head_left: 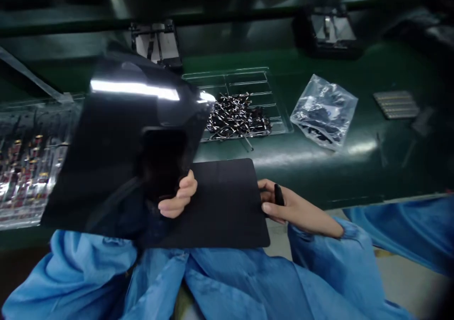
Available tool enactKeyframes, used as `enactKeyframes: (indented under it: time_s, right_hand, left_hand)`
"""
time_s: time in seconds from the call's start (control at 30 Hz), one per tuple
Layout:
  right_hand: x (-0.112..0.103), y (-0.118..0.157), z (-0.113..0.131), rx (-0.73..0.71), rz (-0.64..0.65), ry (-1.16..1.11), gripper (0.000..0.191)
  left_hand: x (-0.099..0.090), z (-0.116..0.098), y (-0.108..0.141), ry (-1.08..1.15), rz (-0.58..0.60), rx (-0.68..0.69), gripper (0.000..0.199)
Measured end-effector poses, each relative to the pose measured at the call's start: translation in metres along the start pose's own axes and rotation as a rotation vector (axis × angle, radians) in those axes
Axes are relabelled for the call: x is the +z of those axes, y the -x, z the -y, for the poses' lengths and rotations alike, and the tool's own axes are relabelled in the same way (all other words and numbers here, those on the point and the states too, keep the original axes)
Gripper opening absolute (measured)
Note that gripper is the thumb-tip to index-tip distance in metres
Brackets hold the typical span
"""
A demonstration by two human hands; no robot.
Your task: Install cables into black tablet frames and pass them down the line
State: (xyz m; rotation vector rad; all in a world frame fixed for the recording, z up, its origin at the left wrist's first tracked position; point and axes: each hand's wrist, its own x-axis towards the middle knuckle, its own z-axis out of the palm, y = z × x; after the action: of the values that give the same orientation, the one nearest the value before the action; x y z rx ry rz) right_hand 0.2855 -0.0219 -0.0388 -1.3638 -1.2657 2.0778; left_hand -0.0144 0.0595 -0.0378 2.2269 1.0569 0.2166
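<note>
A large glossy black sheet (117,145) is tilted up at the left, reflecting a bright strip of light. My left hand (179,197) is closed on it, fingers curled over its face near the right edge; the thumb is hidden. Partly beneath the sheet lies a matte black mat (227,206) with rounded corners. At the mat's right edge is my right hand (283,206), its fingers bent and drawn together. A small dark piece (279,195) shows among those fingers; what it belongs to is unclear.
Behind the mat, a clear divided tray (248,76) holds a pile of small dark parts. Right of it lies a clear plastic bag (326,107), then a small ridged block (396,104). Clear trays (26,216) with parts stand left. A blue sleeve (411,230) shows at right.
</note>
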Motion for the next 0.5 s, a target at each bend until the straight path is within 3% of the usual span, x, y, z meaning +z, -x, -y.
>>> enactKeyframes:
  time_s: [0.13, 0.23, 0.37, 0.5]
  right_hand:
    - [-0.002, -0.001, 0.003, 0.006, 0.042, 0.08, 0.047]
    - [-0.004, -0.001, 0.004, 0.007, 0.074, 0.107, 0.045]
    - [-0.006, -0.002, 0.004, 0.023, 0.103, 0.156, 0.054]
    - [-0.006, -0.002, 0.003, 0.009, 0.123, 0.201, 0.06]
  left_hand:
    - [0.002, -0.001, -0.002, 0.225, 0.345, -0.026, 0.064]
    - [-0.006, -0.001, -0.005, 0.357, 0.494, -0.057, 0.063]
    - [-0.01, -0.005, -0.008, 0.459, 0.557, -0.091, 0.06]
    - [-0.007, -0.008, -0.006, 0.487, 0.517, -0.118, 0.059]
